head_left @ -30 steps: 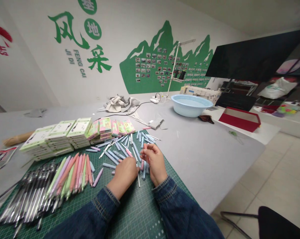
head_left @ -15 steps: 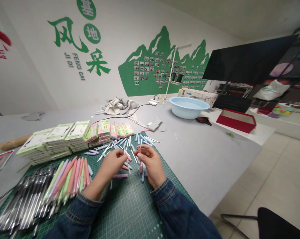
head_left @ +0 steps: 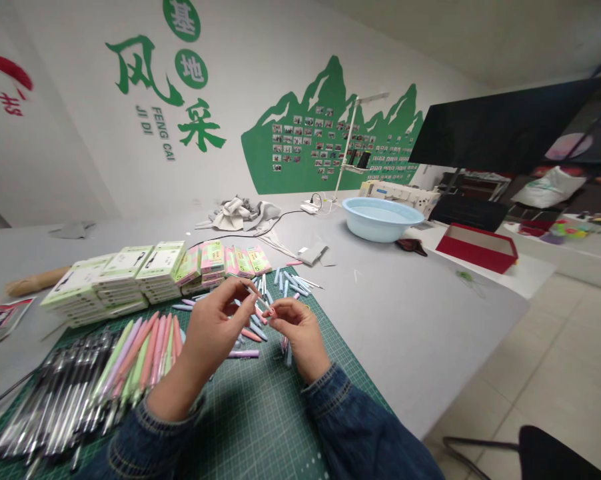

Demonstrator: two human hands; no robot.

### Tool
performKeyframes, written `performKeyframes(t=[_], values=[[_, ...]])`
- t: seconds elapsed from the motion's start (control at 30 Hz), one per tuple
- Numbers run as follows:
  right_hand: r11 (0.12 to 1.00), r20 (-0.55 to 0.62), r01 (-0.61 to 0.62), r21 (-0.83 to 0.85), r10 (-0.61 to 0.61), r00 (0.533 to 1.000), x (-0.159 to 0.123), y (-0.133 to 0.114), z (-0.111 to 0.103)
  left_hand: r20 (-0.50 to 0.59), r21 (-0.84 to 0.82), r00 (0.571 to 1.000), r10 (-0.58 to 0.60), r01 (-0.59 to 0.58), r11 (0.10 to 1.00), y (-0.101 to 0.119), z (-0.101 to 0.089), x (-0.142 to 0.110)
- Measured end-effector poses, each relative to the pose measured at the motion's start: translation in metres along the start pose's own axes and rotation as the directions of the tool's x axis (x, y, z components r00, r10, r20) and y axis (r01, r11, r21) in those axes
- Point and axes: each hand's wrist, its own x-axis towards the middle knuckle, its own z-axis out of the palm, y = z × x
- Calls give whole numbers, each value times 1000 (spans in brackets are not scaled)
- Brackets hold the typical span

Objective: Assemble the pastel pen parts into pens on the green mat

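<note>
Head view: left hand point(head_left: 215, 323) grasps stick point(head_left: 262, 303), right hand point(head_left: 300, 333) pink tube point(head_left: 271, 311); pens point(head_left: 149, 347) crowd mat's point(head_left: 270, 427) left edge, loose parts point(head_left: 258, 331) remain.

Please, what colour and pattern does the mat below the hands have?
The mat is green with a pale grid, as the head view shows.

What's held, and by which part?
Left hand: thin rod, toward its upper end. Right hand: pink piece, mostly covered, so exact hold unclear.
</note>
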Motion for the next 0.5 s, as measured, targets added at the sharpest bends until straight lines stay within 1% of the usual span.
performKeyframes(t=[0.1, 0.2, 0.3, 0.37, 0.43, 0.5], values=[[1000, 27, -20, 22, 19, 999, 0, 2, 0, 62, 185, 996, 57, -68, 980, -5, 2, 2], [998, 50, -48, 43, 46, 998, -1, 2, 1, 111, 257, 992, 59, -86, 963, -9, 1, 4], [995, 71, -88, 42, 85, 994, -1, 0, 2, 109, 324, 992, 58, -91, 942, -10, -2, 6], [993, 84, -115, 38, 112, 990, -2, -1, 4, 118, 345, 992, 44, -82, 935, -11, -5, 8], [988, 99, -147, 41, 143, 985, -3, -2, 6, 147, 320, 989, 19, -66, 945, -12, -8, 10], [981, 121, -186, 54, 178, 977, -4, -2, 7, 150, 306, 989, -1, -46, 951, -12, -10, 11]])
